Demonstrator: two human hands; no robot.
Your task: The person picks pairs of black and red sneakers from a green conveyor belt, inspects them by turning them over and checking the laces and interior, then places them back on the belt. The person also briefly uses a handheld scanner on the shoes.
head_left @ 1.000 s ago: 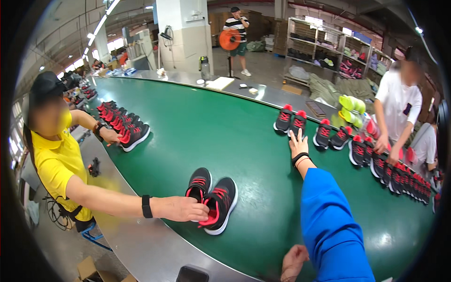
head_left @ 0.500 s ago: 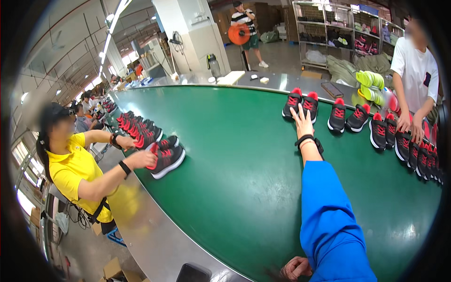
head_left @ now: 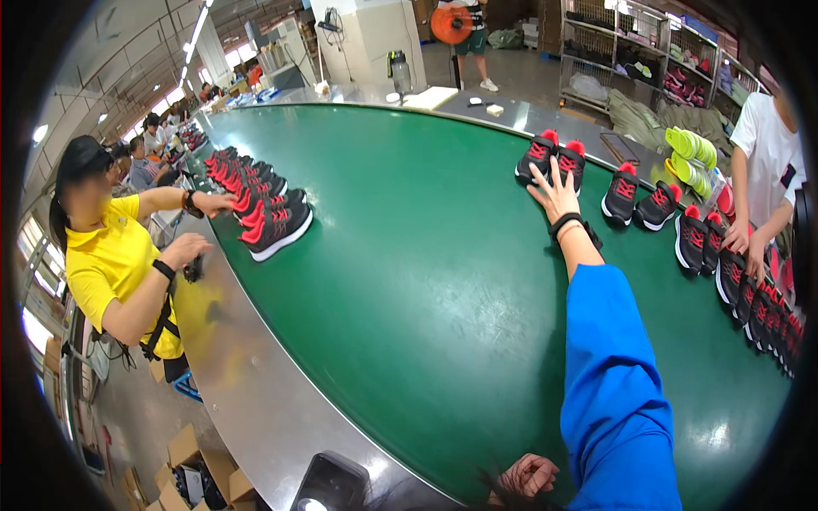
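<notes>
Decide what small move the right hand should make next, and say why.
Probably close the right hand's grip gently on the nearest black-and-red shoes: its fingers are spread over their toe ends, not wrapped around either shoe, though firm contact can't be confirmed.

The right hand (head_left: 559, 198) hides part of one black-and-red sneaker (head_left: 574, 159) from me. Inside the curled left hand (head_left: 529, 474) I cannot see. The lower edge cuts a black device (head_left: 338, 479), the upper one leaves out the head of a person (head_left: 475, 40) behind the orange fan (head_left: 450, 25), and the distant workers (head_left: 143, 175) are too small to tell.
</notes>
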